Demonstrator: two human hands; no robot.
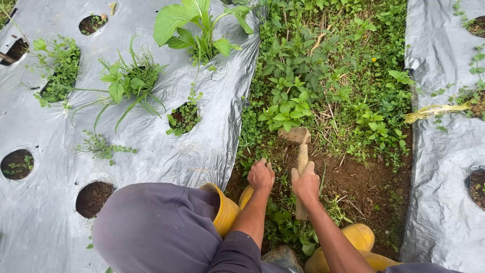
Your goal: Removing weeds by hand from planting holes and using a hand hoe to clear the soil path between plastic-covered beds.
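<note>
My right hand [306,185] is closed around the wooden handle of a small hoe [301,156], whose flat soil-caked blade [294,135] rests on the ground at the edge of the weeds [298,86]. Just to the left, my left hand [261,175] is down on the bare brown soil [364,177], fingers curled, beside low weeds; whether it grips anything cannot be told. Both hands work in the furrow between two sheets of silver plastic mulch [212,141].
My yellow rubber boots [225,210] and grey-trousered knee [156,227] fill the lower frame. Left mulch sheet has round planting holes [93,198] with leafy greens [199,30] and weeds. Another mulch sheet [444,151] lies on the right with a yellowed leaf [434,110].
</note>
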